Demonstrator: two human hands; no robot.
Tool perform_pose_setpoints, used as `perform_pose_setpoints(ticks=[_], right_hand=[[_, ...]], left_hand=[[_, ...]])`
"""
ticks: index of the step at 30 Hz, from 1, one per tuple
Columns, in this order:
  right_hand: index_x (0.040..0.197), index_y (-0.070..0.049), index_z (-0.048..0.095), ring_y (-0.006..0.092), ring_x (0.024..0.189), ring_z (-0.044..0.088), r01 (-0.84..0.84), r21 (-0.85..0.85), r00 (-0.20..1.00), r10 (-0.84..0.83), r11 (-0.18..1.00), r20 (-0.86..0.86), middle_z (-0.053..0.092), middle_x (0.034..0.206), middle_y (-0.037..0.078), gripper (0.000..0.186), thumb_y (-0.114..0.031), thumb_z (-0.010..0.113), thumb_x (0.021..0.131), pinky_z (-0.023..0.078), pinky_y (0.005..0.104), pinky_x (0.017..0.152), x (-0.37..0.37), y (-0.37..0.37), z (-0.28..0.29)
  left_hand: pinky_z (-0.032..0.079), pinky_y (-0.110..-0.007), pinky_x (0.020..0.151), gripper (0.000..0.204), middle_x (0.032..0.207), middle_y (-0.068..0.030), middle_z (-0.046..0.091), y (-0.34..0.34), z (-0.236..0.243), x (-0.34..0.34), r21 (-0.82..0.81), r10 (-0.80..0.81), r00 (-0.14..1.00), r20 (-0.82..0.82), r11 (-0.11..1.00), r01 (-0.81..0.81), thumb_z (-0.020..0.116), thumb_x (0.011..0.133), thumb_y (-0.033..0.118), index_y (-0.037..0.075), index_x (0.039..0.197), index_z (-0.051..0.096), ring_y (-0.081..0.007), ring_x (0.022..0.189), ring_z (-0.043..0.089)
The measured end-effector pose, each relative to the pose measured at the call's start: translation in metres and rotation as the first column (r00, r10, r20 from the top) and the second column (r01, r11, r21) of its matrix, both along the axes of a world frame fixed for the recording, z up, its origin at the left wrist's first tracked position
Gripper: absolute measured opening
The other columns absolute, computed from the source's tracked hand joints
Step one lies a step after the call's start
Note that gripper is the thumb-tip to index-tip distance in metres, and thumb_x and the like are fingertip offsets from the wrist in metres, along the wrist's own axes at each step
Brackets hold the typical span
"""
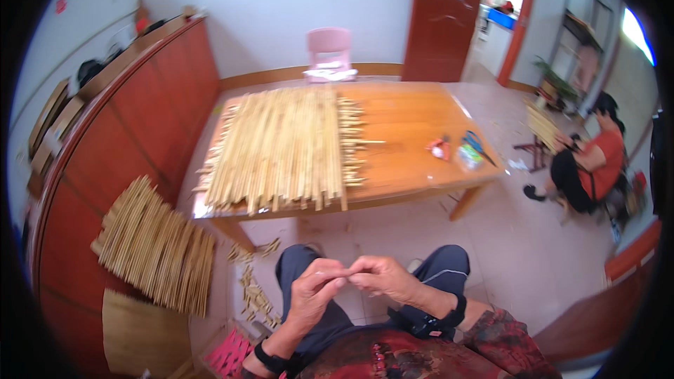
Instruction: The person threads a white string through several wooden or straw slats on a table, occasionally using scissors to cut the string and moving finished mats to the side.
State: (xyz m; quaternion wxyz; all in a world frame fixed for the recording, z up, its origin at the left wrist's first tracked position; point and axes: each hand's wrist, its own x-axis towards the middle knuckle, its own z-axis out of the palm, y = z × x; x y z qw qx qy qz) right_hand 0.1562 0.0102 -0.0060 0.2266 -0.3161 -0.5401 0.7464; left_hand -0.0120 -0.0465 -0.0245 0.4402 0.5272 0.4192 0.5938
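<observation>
Above my lap, my left hand [316, 286] and my right hand [382, 279] meet with fingers pinched together at the tips. Anything between them is too small to make out. In front of me on the orange-brown wooden table [411, 116] lies a broad layer of pale bamboo-like sticks [281, 144], with the ends of other sticks jutting out crosswise along its sides. To its right are blue-handled scissors [475, 144], a small orange-red item [439, 148] and a small plastic packet with green in it [469, 157].
Another sheet of sticks [161, 245] leans against the red cabinets [151, 109] at left. Short stick pieces [256, 295] litter the floor beside my left leg, near a pink woven item [230, 352]. Behind the table stands a pink chair [328, 42]. A seated person [597, 161] works at right.
</observation>
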Motion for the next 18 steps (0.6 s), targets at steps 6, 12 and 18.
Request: perform_pose_setpoints(ticks=[6,12,18], right_hand=[[0.092,-0.003,0.057,0.0039,0.074,0.046,-0.041,0.098,0.994,0.050,0.994,-0.096,0.052,0.076,-0.004,0.015,-0.014,0.053,0.084,0.038,0.0183,0.067,0.005,-0.001,0.001],[0.089,-0.003,0.057,0.0042,0.067,0.045,0.016,0.297,0.995,-0.045,0.955,0.091,0.051,0.074,-0.003,0.013,-0.014,0.054,0.083,0.039,0.0191,0.061,0.022,0.017,-0.013],[0.085,-0.002,0.058,0.0043,0.065,0.048,0.080,0.406,0.938,-0.206,0.911,0.278,0.053,0.070,-0.003,0.015,-0.017,0.056,0.082,0.040,0.0193,0.059,0.080,0.030,-0.023]], left_hand=[[0.044,-0.026,0.065,0.003,0.084,-0.0080,0.055,0.009,0.002,0.004,0.092,-0.019,0.999,0.027,0.996,0.017,0.057,0.077,0.000,0.000,0.078,0.059,-0.0150,0.075,0.052],[0.048,-0.030,0.059,0.009,0.087,-0.0111,0.056,0.014,0.029,-0.025,-0.029,0.185,0.786,0.590,0.978,-0.208,0.045,0.087,0.009,0.003,0.085,0.051,-0.0239,0.078,0.059],[0.049,-0.025,0.058,0.009,0.088,-0.0041,0.057,-0.006,0.031,-0.102,-0.043,0.327,0.653,0.683,0.911,-0.411,0.046,0.088,0.015,0.008,0.091,0.050,-0.0149,0.078,0.059]])
